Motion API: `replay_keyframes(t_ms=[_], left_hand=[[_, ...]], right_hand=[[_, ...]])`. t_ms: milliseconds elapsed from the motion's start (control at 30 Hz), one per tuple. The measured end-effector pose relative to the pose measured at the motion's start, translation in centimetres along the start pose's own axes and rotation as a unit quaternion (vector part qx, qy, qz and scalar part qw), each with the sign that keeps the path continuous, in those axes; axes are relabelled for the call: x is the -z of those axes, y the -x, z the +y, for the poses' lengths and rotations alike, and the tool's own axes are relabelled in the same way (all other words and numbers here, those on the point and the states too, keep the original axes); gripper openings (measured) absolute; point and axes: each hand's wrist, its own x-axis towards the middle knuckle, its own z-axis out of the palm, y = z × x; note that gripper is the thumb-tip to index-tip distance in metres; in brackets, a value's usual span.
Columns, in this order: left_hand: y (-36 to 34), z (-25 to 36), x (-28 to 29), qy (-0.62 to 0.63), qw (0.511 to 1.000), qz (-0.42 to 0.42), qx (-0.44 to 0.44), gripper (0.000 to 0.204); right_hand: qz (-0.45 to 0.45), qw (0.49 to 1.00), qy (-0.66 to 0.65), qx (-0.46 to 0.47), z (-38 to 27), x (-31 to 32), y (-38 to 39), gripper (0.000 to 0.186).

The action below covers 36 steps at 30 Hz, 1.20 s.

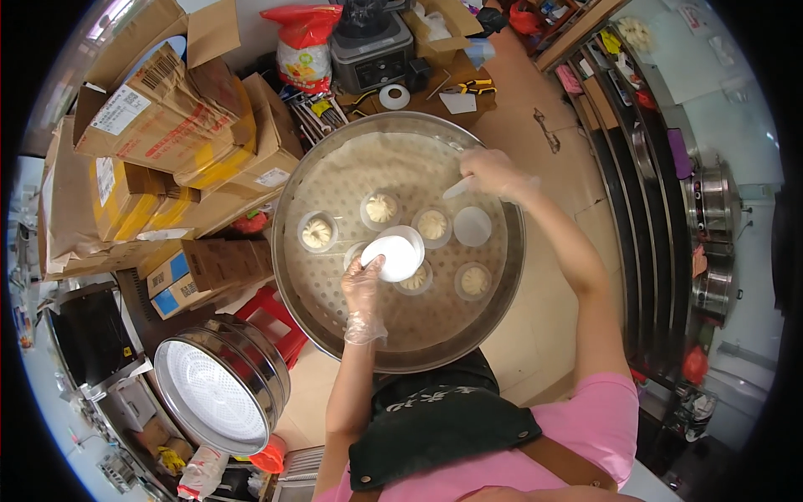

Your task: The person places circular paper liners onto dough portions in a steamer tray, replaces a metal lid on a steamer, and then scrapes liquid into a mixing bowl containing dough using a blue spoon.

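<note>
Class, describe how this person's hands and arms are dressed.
The left hand wears a thin, clear plastic glove, loose and crinkled at the wrist. The right hand appears to wear a similar one. The forearms are bare; the right sleeve is short and pink.

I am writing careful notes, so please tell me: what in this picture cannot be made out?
All in the head view:
- Pleated bun below the stack of white liners: partly hidden by that stack.
- What lies on the paper liner beside the left hand: covered by hand and stack.
- The stack's count: sheets overlap.
- Exact grip of the right hand: blurred.
</note>
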Motion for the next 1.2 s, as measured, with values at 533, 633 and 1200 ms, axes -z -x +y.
replay_keyframes(t_ms=[533,633,1200], left_hand=[[1.5,1.4,0.0,-0.007,1.000,0.007,0.005,0.019],[1.6,1.1,0.1,-0.017,1.000,0.009,0.010,0.018],[4.2,0.8,-1.3,-0.062,0.988,-0.138,0.021,0.017]], right_hand=[[0.161,0.967,0.062,-0.188,-2.4,-11.0,6.0,0.020],[0.131,0.969,0.021,-0.209,-1.7,-11.0,5.6,0.018],[0.150,0.834,-0.478,-0.232,-8.5,-4.5,9.2,0.036]])
